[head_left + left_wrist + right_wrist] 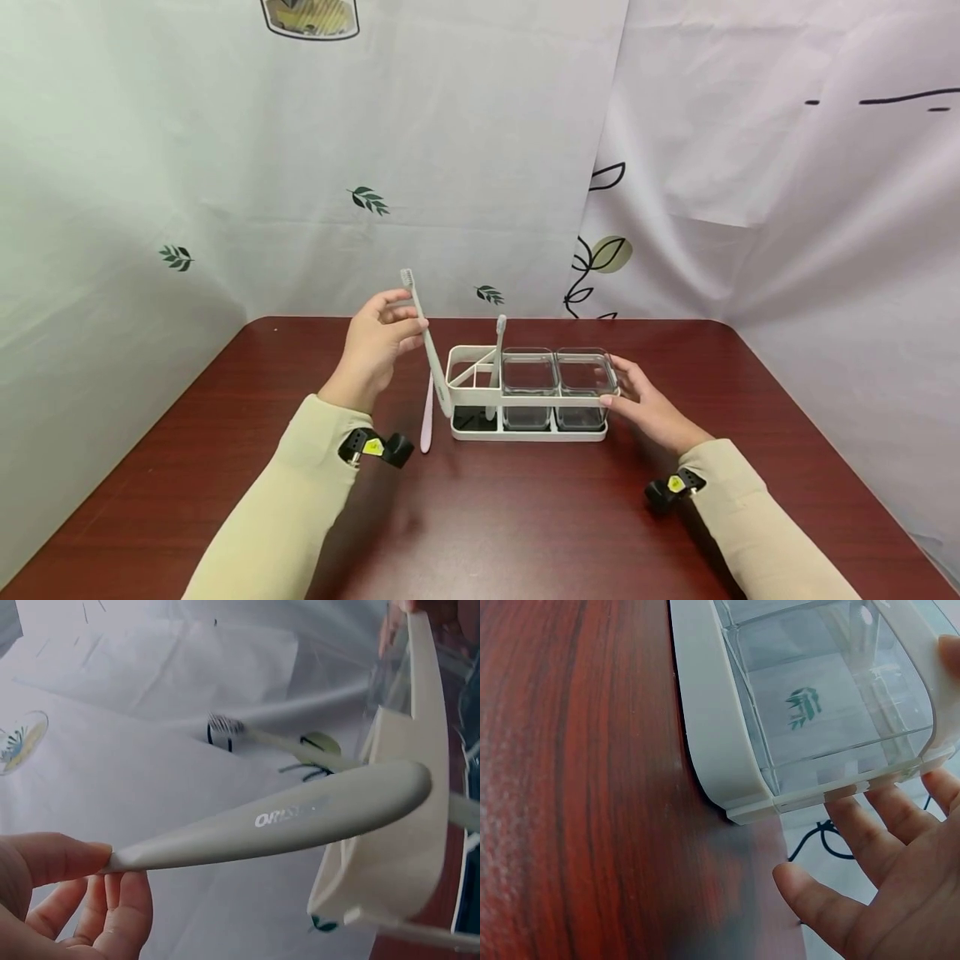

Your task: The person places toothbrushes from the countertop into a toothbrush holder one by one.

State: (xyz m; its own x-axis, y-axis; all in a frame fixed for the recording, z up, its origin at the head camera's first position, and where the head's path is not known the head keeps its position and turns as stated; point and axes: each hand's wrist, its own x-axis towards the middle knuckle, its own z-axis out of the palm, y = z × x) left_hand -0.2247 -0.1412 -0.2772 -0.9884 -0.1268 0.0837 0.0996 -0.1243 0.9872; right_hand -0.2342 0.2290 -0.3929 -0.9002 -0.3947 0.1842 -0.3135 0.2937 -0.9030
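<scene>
Between thumb and fingers, my left hand point(375, 337) pinches a pale grey-green toothbrush point(433, 358), bristles up and tilted. Its wide handle end hangs just by the left end of a white toothbrush holder point(480, 435); whether they touch I cannot tell. A second toothbrush point(498, 354) stands upright in one of the holder's small compartments. Two clear cups point(528, 387) fill its middle and right bays. My right hand point(648, 410) holds the holder's right end, thumb at the front rim and fingertips along the side, as the right wrist view shows.
A pink toothbrush handle point(427, 421) lies on the dark red wooden table point(525, 517), left of the holder, its upper part hidden behind the held toothbrush and left hand. White printed cloth point(450, 125) hangs behind the table and along its sides.
</scene>
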